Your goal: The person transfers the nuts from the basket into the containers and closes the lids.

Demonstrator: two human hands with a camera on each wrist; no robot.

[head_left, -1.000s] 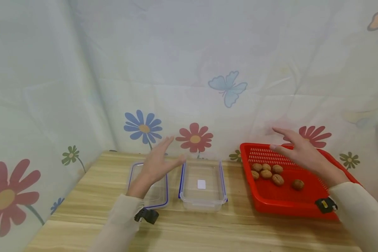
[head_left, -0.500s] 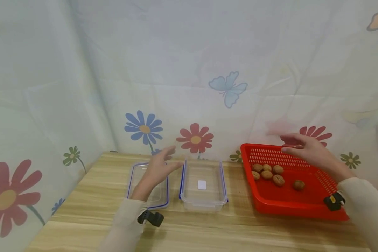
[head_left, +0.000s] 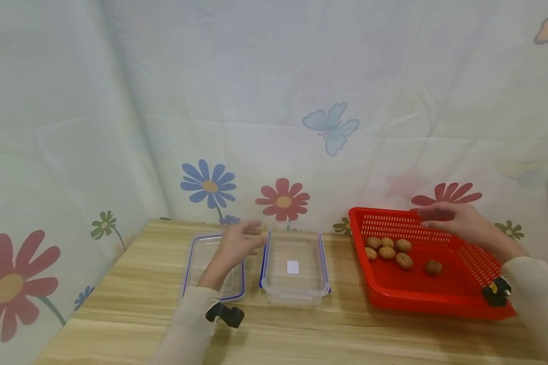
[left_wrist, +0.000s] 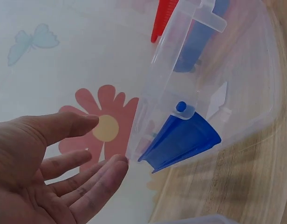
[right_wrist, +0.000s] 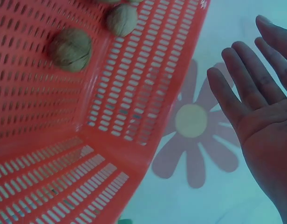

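My left hand hovers over the gap between a blue-edged clear lid and a clear plastic food container. Its fingers are relaxed and hold nothing; in the left wrist view the fingertips come near the container's rim beside a blue clip. Above the back right of a red plastic basket is my right hand, palm bare and fingers loosely extended. Several walnuts lie in the basket, most grouped at its left side, with a single walnut apart from them.
A wooden table carries all of these. Behind it hangs a pale cloth printed with flowers and a butterfly. A small white label shows in the container. Each wrist wears a small black camera.
My right hand has lowered and shifted right over the basket. The left hand has moved slightly right and down, its fingers bending in a little. Walnuts, container and lid have stayed put.
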